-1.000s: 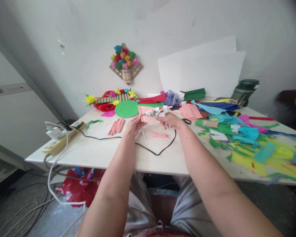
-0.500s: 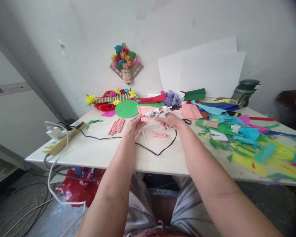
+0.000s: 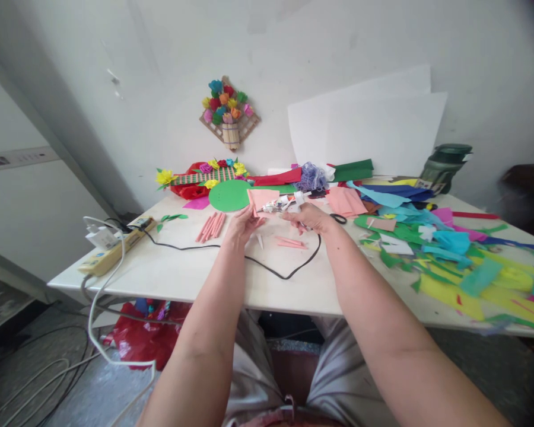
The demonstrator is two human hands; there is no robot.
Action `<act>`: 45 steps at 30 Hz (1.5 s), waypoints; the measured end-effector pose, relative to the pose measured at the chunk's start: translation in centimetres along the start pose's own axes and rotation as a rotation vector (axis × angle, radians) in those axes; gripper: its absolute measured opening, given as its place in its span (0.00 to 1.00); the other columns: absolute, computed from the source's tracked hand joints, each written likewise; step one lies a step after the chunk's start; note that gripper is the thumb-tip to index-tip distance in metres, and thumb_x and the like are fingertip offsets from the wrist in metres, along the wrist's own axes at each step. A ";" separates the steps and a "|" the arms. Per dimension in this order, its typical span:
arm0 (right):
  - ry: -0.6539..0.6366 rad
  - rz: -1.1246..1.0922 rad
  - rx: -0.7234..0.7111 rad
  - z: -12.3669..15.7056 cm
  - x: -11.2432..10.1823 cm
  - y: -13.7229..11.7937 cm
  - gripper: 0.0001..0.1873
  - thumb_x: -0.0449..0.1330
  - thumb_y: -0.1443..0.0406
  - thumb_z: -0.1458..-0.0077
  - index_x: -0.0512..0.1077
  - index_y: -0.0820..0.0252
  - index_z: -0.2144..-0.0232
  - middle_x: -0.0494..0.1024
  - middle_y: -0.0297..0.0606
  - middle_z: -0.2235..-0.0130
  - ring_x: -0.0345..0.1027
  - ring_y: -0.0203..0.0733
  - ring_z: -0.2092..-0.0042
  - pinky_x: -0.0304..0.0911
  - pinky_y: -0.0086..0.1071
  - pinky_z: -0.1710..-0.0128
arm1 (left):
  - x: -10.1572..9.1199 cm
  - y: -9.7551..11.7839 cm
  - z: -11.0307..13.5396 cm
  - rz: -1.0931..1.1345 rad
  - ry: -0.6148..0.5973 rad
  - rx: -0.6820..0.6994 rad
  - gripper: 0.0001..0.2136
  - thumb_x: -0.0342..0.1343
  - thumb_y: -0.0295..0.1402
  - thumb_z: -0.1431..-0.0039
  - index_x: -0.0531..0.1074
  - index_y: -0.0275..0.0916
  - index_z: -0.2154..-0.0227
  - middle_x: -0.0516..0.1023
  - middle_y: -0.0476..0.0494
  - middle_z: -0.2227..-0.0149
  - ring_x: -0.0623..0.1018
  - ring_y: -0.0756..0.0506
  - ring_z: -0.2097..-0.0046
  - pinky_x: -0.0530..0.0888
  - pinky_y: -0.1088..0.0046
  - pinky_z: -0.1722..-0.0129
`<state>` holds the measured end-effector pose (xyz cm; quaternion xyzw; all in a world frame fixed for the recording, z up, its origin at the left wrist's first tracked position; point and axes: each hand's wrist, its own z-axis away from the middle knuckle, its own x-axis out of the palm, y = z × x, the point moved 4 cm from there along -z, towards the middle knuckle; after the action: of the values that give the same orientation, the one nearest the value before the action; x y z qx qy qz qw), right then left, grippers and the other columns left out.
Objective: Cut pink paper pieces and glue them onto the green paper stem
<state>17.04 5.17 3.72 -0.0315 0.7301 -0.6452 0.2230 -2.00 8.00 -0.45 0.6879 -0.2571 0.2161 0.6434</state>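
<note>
My left hand (image 3: 244,225) is closed on a pink paper piece (image 3: 251,203), pinched near its edge. My right hand (image 3: 310,218) grips a white glue gun (image 3: 285,203), its nozzle pointing left at the pink paper. A black cord (image 3: 273,271) runs from the gun across the table. Left of my left hand lies a bundle of rolled pink paper sticks (image 3: 210,228). Between and below my hands are a few more thin pink sticks (image 3: 291,242) and a small whitish pointed piece (image 3: 260,241). Behind them is a round green disc (image 3: 230,196).
A yellow power strip (image 3: 115,248) with a white charger sits at the left table edge. Folded pink paper (image 3: 347,201) and black scissor handles (image 3: 338,219) lie to the right. Colourful scraps (image 3: 454,261) cover the right side, near a dark green bottle (image 3: 445,168).
The view has shifted very slightly. Both hands keep almost the same place, with the glue gun's nozzle still against or close to the pink paper.
</note>
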 end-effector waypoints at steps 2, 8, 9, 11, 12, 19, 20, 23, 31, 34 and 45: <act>-0.011 0.000 0.001 0.0 0.0 0.0 0.18 0.67 0.56 0.58 0.67 0.63 0.77 0.66 0.28 0.85 0.52 0.26 0.87 0.51 0.23 0.88 | 0.0 0.0 0.0 -0.001 -0.001 -0.005 0.02 0.58 0.27 0.47 0.72 0.35 0.70 0.76 0.50 0.76 0.76 0.52 0.74 0.73 0.61 0.54; -0.036 -0.007 -0.007 -0.1 0.0 0.1 0.18 0.67 0.55 0.59 0.67 0.63 0.76 0.65 0.27 0.86 0.51 0.26 0.88 0.48 0.23 0.90 | -0.3 0.0 -0.3 0.020 0.026 0.058 0.02 0.58 0.25 0.48 0.73 0.35 0.70 0.77 0.50 0.75 0.75 0.54 0.73 0.74 0.68 0.55; -0.036 -0.006 -0.009 -0.1 0.0 0.1 0.18 0.67 0.55 0.60 0.67 0.63 0.76 0.66 0.27 0.86 0.51 0.26 0.88 0.48 0.23 0.90 | -0.3 0.0 -0.4 0.027 0.029 0.064 0.02 0.58 0.25 0.48 0.73 0.35 0.70 0.76 0.50 0.76 0.75 0.54 0.73 0.74 0.69 0.56; -0.035 0.001 -0.016 -0.1 0.0 0.2 0.19 0.68 0.55 0.60 0.67 0.63 0.77 0.66 0.28 0.85 0.51 0.25 0.88 0.48 0.22 0.90 | -0.4 0.0 -0.4 0.036 0.023 0.063 0.02 0.57 0.25 0.47 0.73 0.35 0.70 0.76 0.50 0.76 0.75 0.54 0.73 0.74 0.68 0.56; -0.033 0.004 -0.020 -0.2 0.0 0.2 0.19 0.67 0.55 0.60 0.67 0.63 0.77 0.67 0.28 0.85 0.52 0.25 0.88 0.48 0.22 0.90 | -0.4 0.0 -0.4 0.037 0.016 0.057 0.02 0.57 0.25 0.47 0.73 0.35 0.70 0.76 0.50 0.77 0.75 0.53 0.73 0.74 0.67 0.56; -0.052 0.004 -0.055 -0.3 0.0 0.1 0.20 0.67 0.53 0.60 0.68 0.64 0.79 0.70 0.33 0.85 0.53 0.27 0.88 0.51 0.22 0.90 | -0.3 0.0 -0.3 0.002 0.017 0.024 0.01 0.57 0.26 0.47 0.73 0.35 0.71 0.75 0.50 0.78 0.75 0.53 0.73 0.73 0.63 0.53; -0.056 0.004 -0.060 -0.3 0.0 0.1 0.20 0.67 0.52 0.61 0.68 0.65 0.79 0.71 0.33 0.85 0.54 0.27 0.88 0.52 0.22 0.90 | -0.2 0.0 -0.3 0.002 0.013 0.026 0.01 0.57 0.26 0.47 0.73 0.35 0.71 0.75 0.50 0.78 0.75 0.53 0.73 0.73 0.63 0.53; -0.055 0.006 -0.073 -0.3 0.0 0.1 0.21 0.67 0.52 0.61 0.69 0.65 0.79 0.71 0.34 0.85 0.55 0.27 0.88 0.52 0.22 0.90 | -0.2 0.0 -0.3 0.000 -0.004 0.036 0.02 0.57 0.26 0.47 0.73 0.35 0.70 0.74 0.51 0.78 0.75 0.53 0.73 0.73 0.63 0.53; -0.045 0.011 -0.071 -0.4 0.1 0.1 0.21 0.66 0.51 0.59 0.67 0.64 0.80 0.72 0.34 0.83 0.54 0.26 0.88 0.56 0.23 0.88 | -0.4 -0.1 -0.6 -0.016 -0.016 0.029 0.01 0.58 0.27 0.48 0.73 0.34 0.71 0.74 0.50 0.78 0.76 0.52 0.72 0.73 0.65 0.55; -0.044 0.011 -0.073 -0.4 0.1 0.0 0.21 0.66 0.52 0.58 0.68 0.64 0.80 0.71 0.33 0.83 0.54 0.27 0.88 0.57 0.24 0.88 | -0.3 -0.1 -0.5 -0.014 0.000 0.025 0.01 0.59 0.26 0.48 0.73 0.35 0.71 0.74 0.50 0.78 0.76 0.53 0.73 0.74 0.66 0.56; -0.070 0.059 -0.055 -0.4 0.0 0.3 0.20 0.66 0.52 0.59 0.67 0.63 0.81 0.71 0.33 0.84 0.54 0.26 0.88 0.50 0.23 0.90 | -0.1 0.1 -0.2 0.000 0.015 0.032 0.01 0.58 0.26 0.49 0.74 0.35 0.71 0.75 0.50 0.78 0.75 0.53 0.74 0.74 0.65 0.56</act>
<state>16.98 5.63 3.41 -0.0386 0.7399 -0.6165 0.2665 -2.14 8.22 -0.40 0.6966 -0.2487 0.2254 0.6342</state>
